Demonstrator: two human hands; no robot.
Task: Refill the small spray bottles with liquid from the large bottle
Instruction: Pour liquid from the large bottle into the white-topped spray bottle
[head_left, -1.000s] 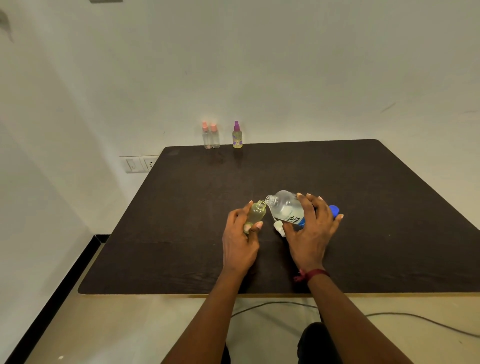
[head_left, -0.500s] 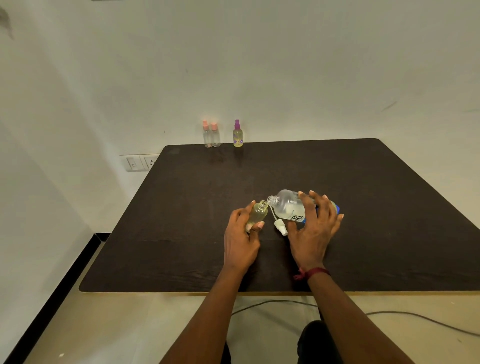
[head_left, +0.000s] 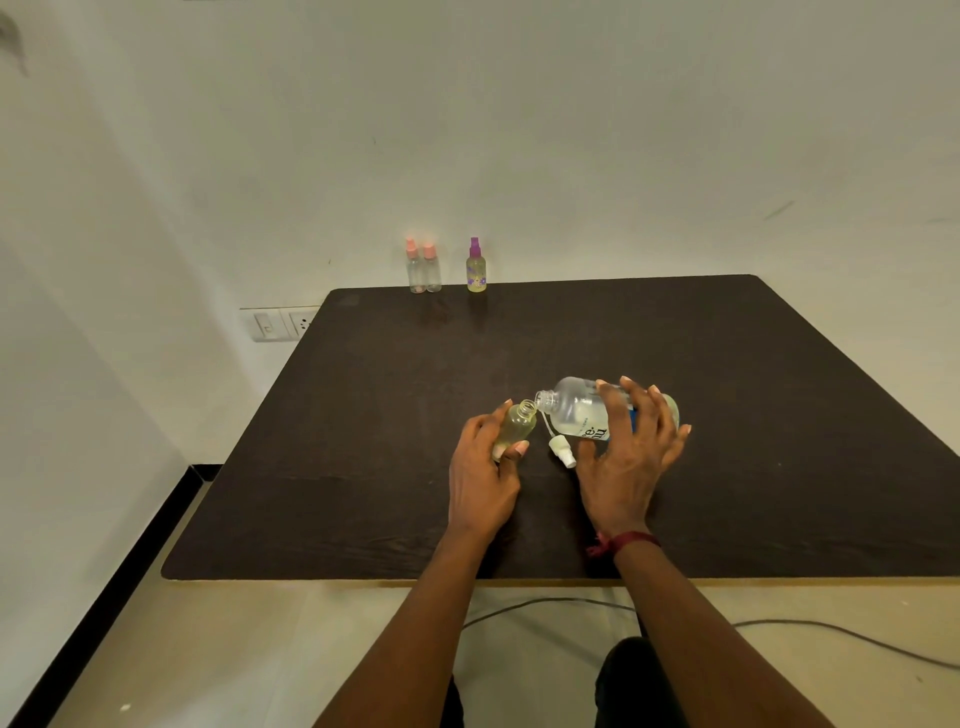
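Over the dark desk (head_left: 363, 441), the left hand (head_left: 480, 473) grips an uncapped small spray bottle (head_left: 515, 423), tilted rightward. The right hand (head_left: 626, 452) clasps the large bottle (head_left: 576, 408), tipped so its mouth nearly meets the small bottle's neck. A white spray cap (head_left: 562, 451) lies between the hands.

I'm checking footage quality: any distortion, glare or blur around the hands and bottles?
Head view: wide-angle bending shows at the table edges; lighting soft and even; no strong glare on the large bottle; hands and small bottle reasonably sharp; far spray bottles small, details unclear.
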